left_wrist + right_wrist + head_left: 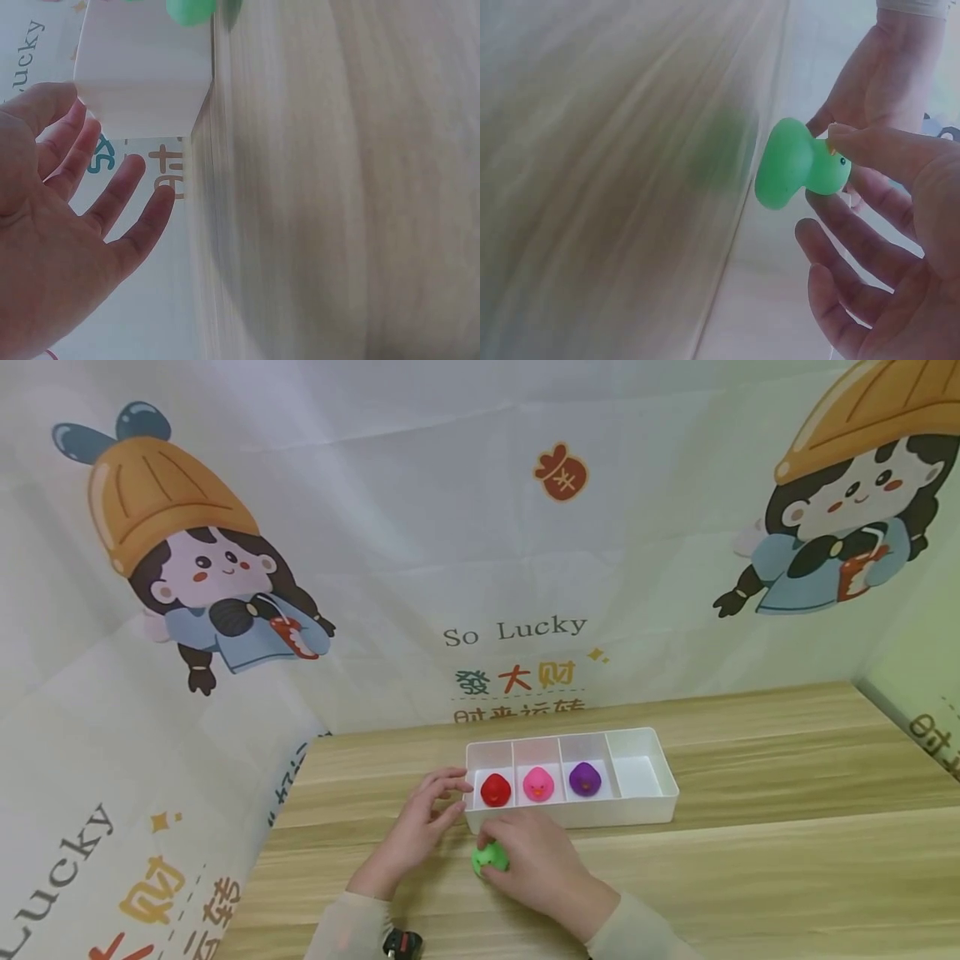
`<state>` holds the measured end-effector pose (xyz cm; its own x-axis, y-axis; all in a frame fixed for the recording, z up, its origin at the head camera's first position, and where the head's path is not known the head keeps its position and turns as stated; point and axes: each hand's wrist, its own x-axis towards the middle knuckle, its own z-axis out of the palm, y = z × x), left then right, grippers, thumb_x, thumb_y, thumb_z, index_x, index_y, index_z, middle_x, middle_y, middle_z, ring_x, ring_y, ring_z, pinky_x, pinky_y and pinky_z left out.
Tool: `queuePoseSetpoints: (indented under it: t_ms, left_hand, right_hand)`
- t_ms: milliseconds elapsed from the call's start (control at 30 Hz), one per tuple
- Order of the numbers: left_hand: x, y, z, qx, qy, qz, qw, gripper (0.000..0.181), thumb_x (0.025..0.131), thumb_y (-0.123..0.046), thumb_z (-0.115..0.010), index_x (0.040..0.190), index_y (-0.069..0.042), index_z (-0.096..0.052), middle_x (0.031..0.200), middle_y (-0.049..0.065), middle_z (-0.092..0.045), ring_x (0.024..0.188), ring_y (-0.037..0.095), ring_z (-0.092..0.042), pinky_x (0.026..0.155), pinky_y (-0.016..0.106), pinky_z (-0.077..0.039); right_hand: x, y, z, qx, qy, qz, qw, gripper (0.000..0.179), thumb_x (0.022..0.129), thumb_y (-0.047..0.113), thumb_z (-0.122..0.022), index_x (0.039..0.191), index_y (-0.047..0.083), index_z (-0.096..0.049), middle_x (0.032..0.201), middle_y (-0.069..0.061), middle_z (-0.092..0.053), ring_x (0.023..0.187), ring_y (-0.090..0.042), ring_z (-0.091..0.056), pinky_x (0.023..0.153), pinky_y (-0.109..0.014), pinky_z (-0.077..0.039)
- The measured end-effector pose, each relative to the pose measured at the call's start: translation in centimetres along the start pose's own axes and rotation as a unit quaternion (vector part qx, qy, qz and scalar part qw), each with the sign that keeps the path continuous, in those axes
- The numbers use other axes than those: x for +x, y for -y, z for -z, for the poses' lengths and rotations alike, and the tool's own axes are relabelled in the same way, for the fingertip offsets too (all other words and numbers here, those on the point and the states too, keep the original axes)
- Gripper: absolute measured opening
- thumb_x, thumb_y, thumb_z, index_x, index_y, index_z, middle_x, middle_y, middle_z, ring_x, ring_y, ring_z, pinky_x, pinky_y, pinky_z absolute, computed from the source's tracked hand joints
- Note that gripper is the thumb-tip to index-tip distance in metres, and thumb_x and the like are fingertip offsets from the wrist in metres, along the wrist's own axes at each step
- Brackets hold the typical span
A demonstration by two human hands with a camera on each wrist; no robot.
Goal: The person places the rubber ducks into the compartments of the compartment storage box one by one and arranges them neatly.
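Between thumb and fingers, my right hand pinches a green rubber duck by its head, just in front of a white box. In the right wrist view the duck appears slightly above the tabletop. My left hand has its fingers spread at the box's left end; in the left wrist view its thumb and fingertips reach the box wall. The box has several compartments: a red duck, a pink duck and a purple duck sit in the three from the left. The rightmost compartment holds nothing.
The box stands on a wood-grain table. A printed cloth backdrop with cartoon figures and lettering rises behind and at both sides. A small black device is by the left sleeve.
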<state>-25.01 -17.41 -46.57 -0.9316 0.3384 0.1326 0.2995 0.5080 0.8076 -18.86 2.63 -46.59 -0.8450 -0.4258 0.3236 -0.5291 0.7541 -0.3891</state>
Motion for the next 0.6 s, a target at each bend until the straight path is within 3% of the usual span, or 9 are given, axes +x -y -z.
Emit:
queuePoseSetpoints:
  t_ms: [600]
  left_hand:
    - [-0.1,0.0,0.0,0.014,0.007,0.001,0.9999,0.02,0.102,-0.005,-0.062,0.121,-0.006,-0.067,0.153,0.009,-0.051,0.125,0.035,-0.054,0.1,0.055,-0.052]
  right_hand:
    - [-1.4,-0.9,1.8,0.028,-0.007,-0.01,0.9995,0.022,0.082,0.031,-0.087,0.098,0.024,-0.073,0.1,0.01,-0.075,0.098,-0.012,-0.068,0.091,-0.037,-0.056]
